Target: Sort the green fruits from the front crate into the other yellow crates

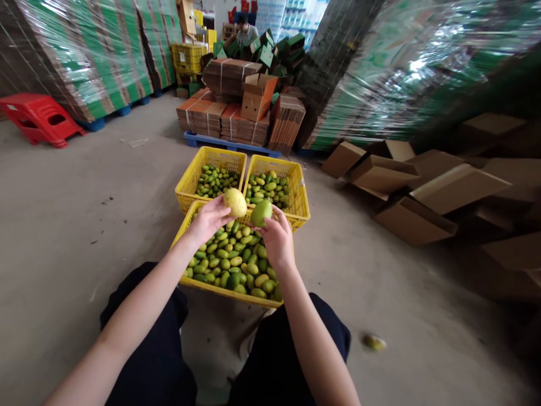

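My left hand (211, 219) is closed around a pale yellow mango (235, 202). In my right hand (278, 237) is a green mango (261, 213), held by the fingertips. Both fruits are raised side by side, a small gap apart, above the near yellow crate (228, 293). That crate is filled with green and yellowish mangoes (224, 262). Beyond it stand two more yellow crates, the left one (181, 189) and the right one (301, 197), each with mangoes inside.
A red stool (40, 113) stands at the far left. Flattened cartons (207, 118) are stacked on a blue pallet (228, 142) ahead. Open cardboard boxes (382, 175) lie on the right. One fruit (374, 341) is on the floor. A person (246, 34) is in the background.
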A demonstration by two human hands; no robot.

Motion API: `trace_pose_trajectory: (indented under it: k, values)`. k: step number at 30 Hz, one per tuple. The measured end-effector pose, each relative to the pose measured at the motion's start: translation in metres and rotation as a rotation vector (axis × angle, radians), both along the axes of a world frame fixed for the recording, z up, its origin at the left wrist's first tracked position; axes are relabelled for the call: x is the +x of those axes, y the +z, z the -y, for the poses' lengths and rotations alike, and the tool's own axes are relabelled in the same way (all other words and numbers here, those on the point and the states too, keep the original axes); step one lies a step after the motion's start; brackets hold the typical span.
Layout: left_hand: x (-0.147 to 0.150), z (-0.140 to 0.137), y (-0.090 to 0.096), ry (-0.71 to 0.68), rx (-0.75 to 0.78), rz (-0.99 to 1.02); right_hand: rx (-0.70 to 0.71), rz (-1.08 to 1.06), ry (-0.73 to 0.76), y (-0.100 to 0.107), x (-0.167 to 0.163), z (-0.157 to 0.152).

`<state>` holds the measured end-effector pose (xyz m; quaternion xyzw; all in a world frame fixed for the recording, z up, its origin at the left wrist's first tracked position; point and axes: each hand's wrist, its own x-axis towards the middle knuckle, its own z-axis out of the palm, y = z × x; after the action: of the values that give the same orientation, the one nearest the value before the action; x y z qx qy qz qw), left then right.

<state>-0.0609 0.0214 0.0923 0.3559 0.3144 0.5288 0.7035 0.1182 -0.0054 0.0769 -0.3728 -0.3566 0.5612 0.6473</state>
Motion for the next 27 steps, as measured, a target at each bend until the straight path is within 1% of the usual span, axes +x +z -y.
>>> trace_pose_trajectory:
  k: [3, 5, 7, 10, 13, 16, 18, 20, 23, 25, 27]
  values:
    - [0.003, 0.003, 0.007, -0.037, -0.159, 0.246, -0.11, -0.188, 0.119, 0.002, 0.001, -0.003]
    - [0.005, 0.003, 0.011, -0.03, -0.238, 0.367, -0.155, -0.231, 0.112, 0.002, -0.002, -0.003]
    - [0.006, 0.002, 0.012, 0.006, -0.288, 0.421, -0.167, -0.208, 0.071, 0.002, -0.005, -0.002]
    - [0.007, 0.001, 0.013, 0.012, -0.341, 0.432, -0.158, -0.178, 0.081, 0.001, -0.009, -0.001]
    - [0.006, 0.001, 0.014, 0.009, -0.385, 0.426, -0.194, -0.223, 0.082, -0.002, -0.011, -0.003]
    - [0.006, 0.003, 0.015, 0.024, -0.421, 0.394, -0.28, -0.26, 0.001, -0.006, -0.012, -0.008]
    - [0.006, 0.004, 0.015, -0.005, -0.444, 0.374, -0.361, -0.272, -0.02, -0.009, -0.013, -0.011]
    - [0.006, 0.004, 0.014, -0.04, -0.46, 0.373, -0.428, -0.27, 0.014, -0.011, -0.014, -0.012]
    - [0.006, 0.005, 0.014, -0.06, -0.462, 0.374, -0.483, -0.264, 0.077, -0.012, -0.016, -0.012]
    - [0.006, 0.005, 0.017, -0.036, -0.462, 0.356, -0.521, -0.295, 0.092, -0.013, -0.016, -0.011]
    - [0.006, 0.006, 0.02, 0.016, -0.475, 0.342, -0.551, -0.342, 0.121, -0.012, -0.015, -0.011]
